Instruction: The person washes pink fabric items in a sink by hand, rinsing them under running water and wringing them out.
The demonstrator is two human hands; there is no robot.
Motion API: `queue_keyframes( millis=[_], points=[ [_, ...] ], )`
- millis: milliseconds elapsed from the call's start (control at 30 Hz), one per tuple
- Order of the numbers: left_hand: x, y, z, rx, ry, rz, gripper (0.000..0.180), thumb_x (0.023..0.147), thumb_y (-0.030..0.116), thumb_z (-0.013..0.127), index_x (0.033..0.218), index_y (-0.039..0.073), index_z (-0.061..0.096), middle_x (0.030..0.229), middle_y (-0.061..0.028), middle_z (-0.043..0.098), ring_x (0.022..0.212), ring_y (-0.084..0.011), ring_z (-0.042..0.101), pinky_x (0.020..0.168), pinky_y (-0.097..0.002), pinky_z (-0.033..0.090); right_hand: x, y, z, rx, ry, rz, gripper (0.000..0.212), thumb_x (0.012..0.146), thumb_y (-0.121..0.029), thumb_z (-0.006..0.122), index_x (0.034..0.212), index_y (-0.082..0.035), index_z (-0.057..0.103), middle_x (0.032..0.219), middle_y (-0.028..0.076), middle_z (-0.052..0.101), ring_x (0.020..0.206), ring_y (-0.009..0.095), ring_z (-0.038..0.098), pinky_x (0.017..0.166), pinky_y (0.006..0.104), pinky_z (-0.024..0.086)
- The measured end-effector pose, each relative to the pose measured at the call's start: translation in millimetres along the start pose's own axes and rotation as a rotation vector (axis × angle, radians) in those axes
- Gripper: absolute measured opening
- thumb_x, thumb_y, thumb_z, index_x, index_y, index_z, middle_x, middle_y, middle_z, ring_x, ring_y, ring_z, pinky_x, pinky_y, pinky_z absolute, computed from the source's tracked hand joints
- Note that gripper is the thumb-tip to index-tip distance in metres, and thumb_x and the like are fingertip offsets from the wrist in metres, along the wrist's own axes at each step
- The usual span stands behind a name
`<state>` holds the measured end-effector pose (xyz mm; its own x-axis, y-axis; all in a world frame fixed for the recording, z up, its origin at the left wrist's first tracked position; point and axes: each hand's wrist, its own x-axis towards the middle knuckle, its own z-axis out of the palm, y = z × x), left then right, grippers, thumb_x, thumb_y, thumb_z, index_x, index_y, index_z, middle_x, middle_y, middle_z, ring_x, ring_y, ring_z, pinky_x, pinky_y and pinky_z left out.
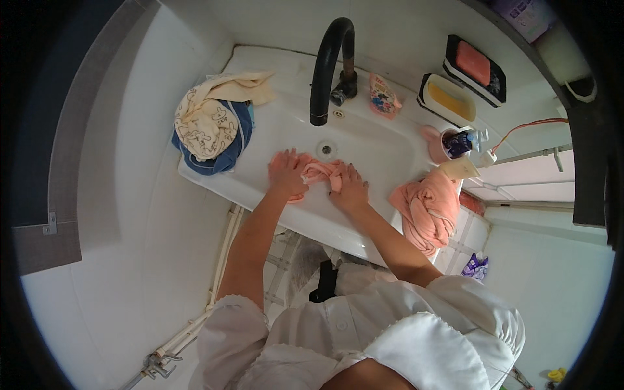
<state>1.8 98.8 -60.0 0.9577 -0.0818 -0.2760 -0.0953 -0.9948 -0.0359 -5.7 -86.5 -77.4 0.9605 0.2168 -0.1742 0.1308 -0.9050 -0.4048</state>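
L hand (287, 172): fingers gripping pink cloth (320, 172), centre frame
R hand (350, 190): same cloth
Progress: mid-scrub in sink (383, 146); cloth pile (209, 123) left unwashed, I'd guess

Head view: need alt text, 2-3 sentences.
Seen from above, a person's left hand and right hand press a pink cloth into a white sink under a black faucet. A cream and blue fabric bundle sits on the sink's left rim, and a pink towel hangs over its right edge.
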Motion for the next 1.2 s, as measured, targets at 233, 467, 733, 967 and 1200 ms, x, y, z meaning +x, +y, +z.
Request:
queue_keyframes(
  millis=[233,467,733,967,1200],
  points=[
    [27.1,3.7,20.0,-0.141,-0.206,0.003,0.047,0.065,0.033,0.060,0.106,0.014,0.052,0.110,-0.0082,0.053,0.099,-0.0242,0.051,0.081,-0.0371,0.042,-2.6,21.1,0.4,0.049,-0.079,-0.131,0.062,0.068,-0.034,0.059,0.121,-0.012,0.037,0.125,0.018,0.034,0.105,0.035,0.044,0.085,0.0442,0.038],
    [30.1,14.5,1.9,-0.171,-0.386,-0.156,0.043,0.069,0.031,0.057,0.107,0.012,0.049,0.093,-0.0070,0.061,0.083,-0.0242,0.059,0.075,-0.0387,0.044,10.1,25.5,4.5,0.190,-0.003,-0.050,0.048,0.070,-0.030,0.059,0.110,-0.009,0.044,0.113,0.018,0.043,0.093,0.033,0.051,0.077,0.0392,0.043],
    [-12.1,-1.0,22.6,0.065,0.186,0.132,0.049,0.069,0.028,0.057,0.114,0.015,0.043,0.100,-0.0060,0.057,0.097,-0.0215,0.052,0.082,-0.0537,0.030,29.3,27.5,-2.1,0.481,0.482,-0.080,0.043,0.070,-0.024,0.060,0.105,-0.004,0.044,0.102,0.016,0.048,0.084,0.033,0.051,0.072,0.0397,0.042],
    [0.3,28.9,22.9,0.012,-0.192,-0.064,0.039,0.075,0.019,0.051,0.112,0.010,0.044,0.101,-0.0059,0.053,0.096,-0.0198,0.049,0.076,-0.0372,0.036,98.3,-12.9,57.0,0.093,0.180,-0.427,0.022,0.075,-0.023,0.053,0.094,-0.011,0.053,0.099,0.011,0.052,0.080,0.032,0.053,0.067,0.0404,0.043],
    [1.6,32.1,50.4,-0.107,-0.066,-0.186,0.033,0.076,0.021,0.049,0.106,0.008,0.046,0.098,-0.0069,0.052,0.094,-0.0204,0.047,0.079,-0.0344,0.033,124.5,-50.6,51.5,-0.036,-0.294,-0.164,0.022,0.073,-0.034,0.049,0.079,-0.016,0.061,0.086,0.006,0.060,0.081,0.027,0.056,0.067,0.0389,0.045]
  ],
)
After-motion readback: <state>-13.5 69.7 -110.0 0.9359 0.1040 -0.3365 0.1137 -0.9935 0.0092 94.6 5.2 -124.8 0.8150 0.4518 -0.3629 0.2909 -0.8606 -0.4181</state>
